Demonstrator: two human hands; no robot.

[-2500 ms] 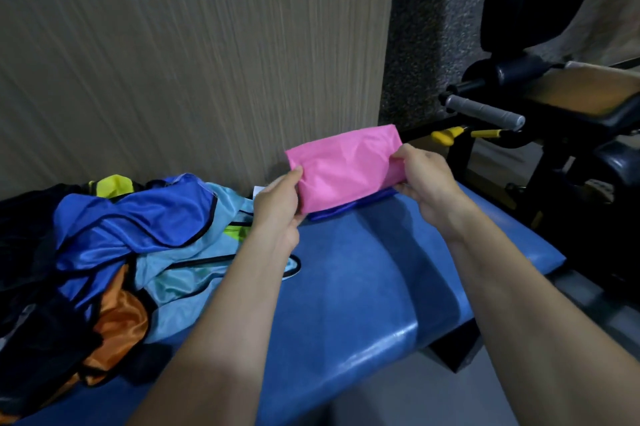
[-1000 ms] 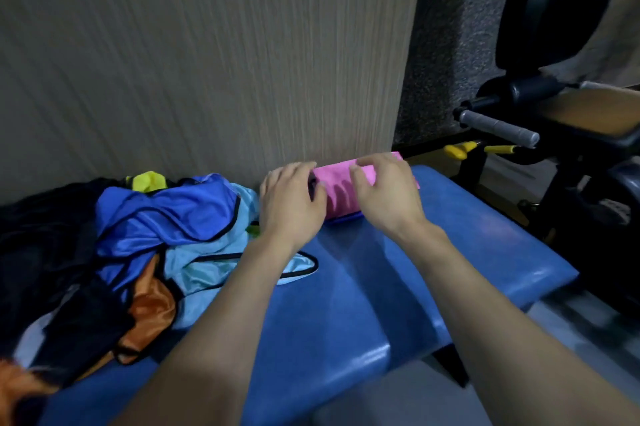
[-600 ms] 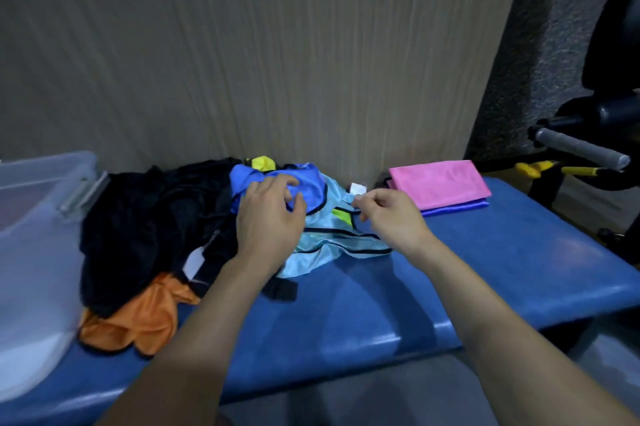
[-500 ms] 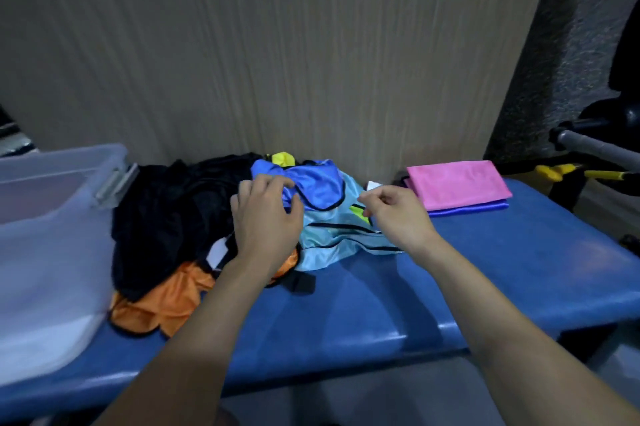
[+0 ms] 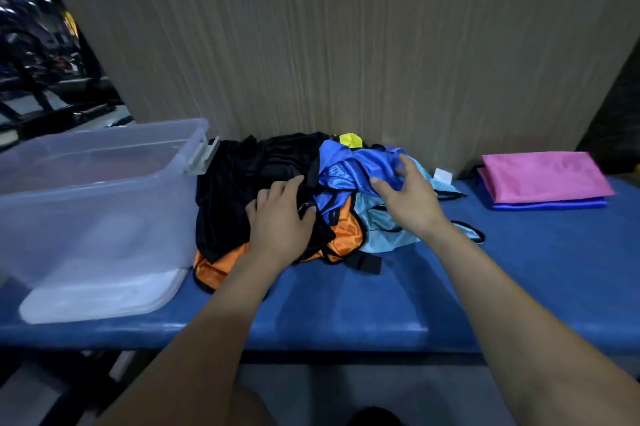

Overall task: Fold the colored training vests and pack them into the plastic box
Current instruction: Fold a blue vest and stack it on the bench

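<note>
A loose pile of vests lies in the middle of the blue bench (image 5: 415, 301). In it are a black vest (image 5: 235, 190), a royal blue vest (image 5: 353, 166), an orange vest (image 5: 346, 235), a light blue vest (image 5: 384, 228) and a bit of yellow vest (image 5: 349, 140). My left hand (image 5: 280, 217) lies on the black vest, with a fold of it caught between thumb and forefinger. My right hand (image 5: 405, 197) is spread on the royal blue vest. A folded pink vest (image 5: 540, 176) sits on a folded blue vest (image 5: 547, 205) at the right. The clear plastic box (image 5: 104, 217) stands at the left.
A wood-grain wall panel (image 5: 346, 44) rises right behind the bench. The box touches the pile's left side, its grey latch (image 5: 204, 155) over the black vest. Dark gym equipment (image 5: 45, 86) shows at the far left. Bare bench lies between the pile and the folded stack.
Both hands set the folded pink vest down on the folded blue one, then moved left to the pile. My view swung left, bringing the plastic box in. My left hand went from the blue vest to the black one.
</note>
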